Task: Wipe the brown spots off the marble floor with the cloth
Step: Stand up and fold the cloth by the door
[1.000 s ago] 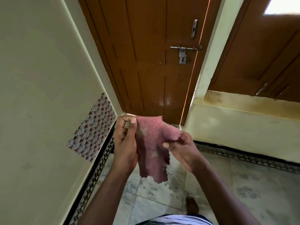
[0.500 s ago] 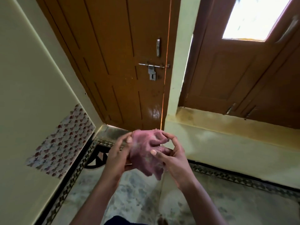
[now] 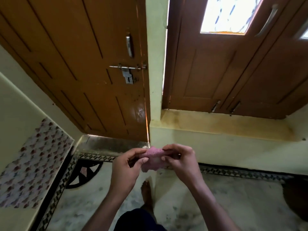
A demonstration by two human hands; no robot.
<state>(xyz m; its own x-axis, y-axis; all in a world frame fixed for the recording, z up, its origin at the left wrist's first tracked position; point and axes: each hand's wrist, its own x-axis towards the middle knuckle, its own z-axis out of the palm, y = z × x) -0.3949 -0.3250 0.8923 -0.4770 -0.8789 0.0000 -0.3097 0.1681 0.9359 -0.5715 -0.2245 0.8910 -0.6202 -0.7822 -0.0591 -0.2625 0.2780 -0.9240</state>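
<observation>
A small pink cloth [image 3: 154, 158] is bunched up in the air between both hands, at about waist height above the floor. My left hand [image 3: 126, 167] pinches its left end with thumb and fingers. My right hand [image 3: 181, 161] grips its right end. The marble floor [image 3: 233, 202] below is pale with grey mottling; I cannot pick out distinct brown spots from this height. My bare foot [image 3: 146, 192] stands on the floor under the hands.
A shut brown door [image 3: 93, 72] with a bolt latch [image 3: 126, 70] stands ahead, a second door [image 3: 233, 67] to its right above a low yellow ledge [image 3: 216, 124]. A wall with a patterned patch [image 3: 33, 162] runs along the left. A dark object [image 3: 298, 197] sits at the right edge.
The cloth hung open from both hands a second ago; the hands have since gathered it into a small bunch. The view has tilted up and backed away from the door.
</observation>
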